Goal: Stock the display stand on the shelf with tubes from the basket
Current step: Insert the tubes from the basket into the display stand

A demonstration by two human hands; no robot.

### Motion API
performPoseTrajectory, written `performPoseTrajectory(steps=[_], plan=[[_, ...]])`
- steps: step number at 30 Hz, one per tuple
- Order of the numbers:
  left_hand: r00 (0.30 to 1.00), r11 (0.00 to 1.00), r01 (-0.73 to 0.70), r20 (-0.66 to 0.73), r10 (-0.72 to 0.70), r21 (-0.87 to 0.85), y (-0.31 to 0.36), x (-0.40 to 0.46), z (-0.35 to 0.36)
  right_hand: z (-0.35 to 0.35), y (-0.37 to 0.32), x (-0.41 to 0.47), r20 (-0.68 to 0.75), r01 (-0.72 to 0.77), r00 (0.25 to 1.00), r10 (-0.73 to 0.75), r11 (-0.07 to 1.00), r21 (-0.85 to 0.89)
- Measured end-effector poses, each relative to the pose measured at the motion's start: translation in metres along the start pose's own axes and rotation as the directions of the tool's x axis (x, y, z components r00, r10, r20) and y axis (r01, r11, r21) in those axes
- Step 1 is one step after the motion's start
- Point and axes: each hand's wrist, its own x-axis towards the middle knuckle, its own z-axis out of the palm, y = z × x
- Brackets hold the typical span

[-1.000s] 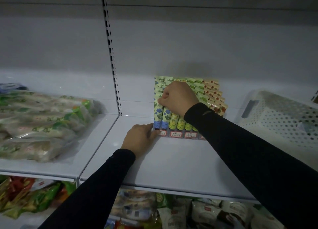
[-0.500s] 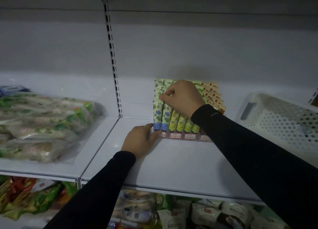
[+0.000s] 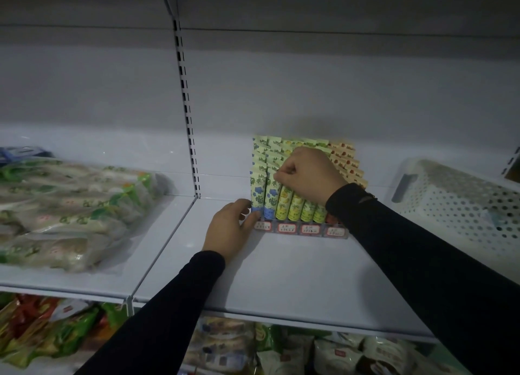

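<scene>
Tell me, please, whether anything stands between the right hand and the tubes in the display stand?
Nothing visible does: the right hand is already closed on the tubes in the display stand.

Price labels [image 3: 287, 228] on display stand unreadable

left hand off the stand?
No: the left hand lies flat on the shelf with its fingers pressed against the lower left corner of the display stand.
</scene>
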Motion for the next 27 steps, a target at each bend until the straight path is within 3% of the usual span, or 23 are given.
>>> performPoseTrajectory(steps=[18,27], plan=[[1.000,1.000,-0.008,0.008,0.007,0.025,-0.001,-0.003,0.001,0.000,0.000,0.006,0.041,0.045,0.998,-0.042,0.998,-0.050],[0.998,0.998,0.023,0.057,-0.026,0.051,0.004,-0.006,-0.004,-0.008,0.000,-0.001,-0.032,-0.002,0.999,0.005,0.995,0.101]])
